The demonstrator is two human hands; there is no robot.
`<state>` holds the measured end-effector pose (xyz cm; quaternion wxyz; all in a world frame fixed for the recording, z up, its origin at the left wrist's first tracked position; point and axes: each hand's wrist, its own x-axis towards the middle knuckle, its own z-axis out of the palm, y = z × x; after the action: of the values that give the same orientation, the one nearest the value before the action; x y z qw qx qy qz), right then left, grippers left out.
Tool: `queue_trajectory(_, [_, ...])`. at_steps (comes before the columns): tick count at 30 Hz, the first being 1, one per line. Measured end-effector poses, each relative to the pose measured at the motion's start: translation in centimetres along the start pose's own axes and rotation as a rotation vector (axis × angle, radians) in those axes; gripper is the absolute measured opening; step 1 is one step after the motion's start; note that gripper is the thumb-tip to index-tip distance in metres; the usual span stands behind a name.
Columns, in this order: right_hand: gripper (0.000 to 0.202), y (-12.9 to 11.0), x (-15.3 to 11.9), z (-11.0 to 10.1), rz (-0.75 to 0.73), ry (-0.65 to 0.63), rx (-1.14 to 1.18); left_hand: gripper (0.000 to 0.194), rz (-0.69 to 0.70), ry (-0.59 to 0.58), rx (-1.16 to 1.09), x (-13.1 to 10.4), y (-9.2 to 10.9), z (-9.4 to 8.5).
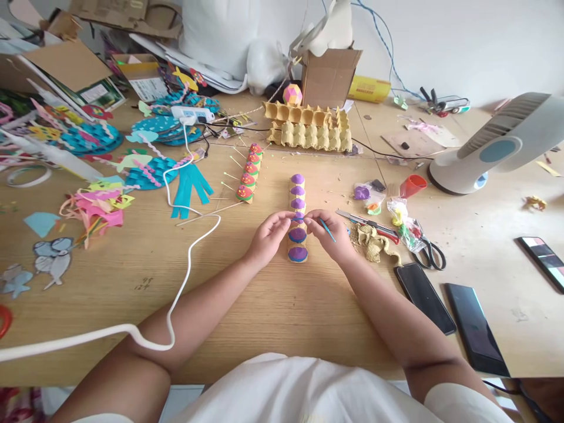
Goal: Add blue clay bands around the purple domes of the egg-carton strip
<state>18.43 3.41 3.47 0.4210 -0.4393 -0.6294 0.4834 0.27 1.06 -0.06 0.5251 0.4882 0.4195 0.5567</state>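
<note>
An egg-carton strip (291,235) stands lengthwise before me, its row of cups capped with purple domes (298,203). The two nearest domes have a blue band around their lower edge. My left hand (268,236) is pinched at the left side of the third dome from the front. On the opposite side my right hand (338,239) is closed on a thin blue strip (327,231), whose tail sticks out below the fingers. A blue stretch of it crosses the dome's front between both hands. Whether it is clay or paper I cannot tell.
Left of the strip stands a red-and-green decorated carton strip (249,170) with pins. A utility knife (370,223), scissors (429,252), yellowish clay (370,244) and phones (425,296) lie right. A white cable (189,264) crosses left; a fan (489,153) stands right.
</note>
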Motion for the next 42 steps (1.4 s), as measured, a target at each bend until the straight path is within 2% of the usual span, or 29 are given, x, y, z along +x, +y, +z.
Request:
queue_trajectory(7, [0.037,1.4,0.0,-0.3,0.061,0.002,0.024,0.033,-0.080,0.125,-0.032,0.5,-0.6,0.0])
queue_trajectory(13, [0.030,2.1,0.4,-0.4,0.055,0.011,0.029,0.026,-0.061,0.191,0.042,0.9,-1.3,-0.4])
queue_trajectory(21, [0.022,2.7,0.4,-0.5,0.023,-0.009,-0.160,0.018,0.062,0.128,0.331,0.3,-1.0,-0.8])
queue_trajectory(27, [0.017,3.4,0.3,-0.5,-0.016,-0.006,-0.313,0.014,0.166,0.137,0.535,0.1,-0.6,-0.8])
queue_trajectory(42, [0.014,3.7,0.5,-0.8,-0.028,-0.020,-0.408,0.013,0.156,0.134,0.573,0.5,-1.2,-0.9])
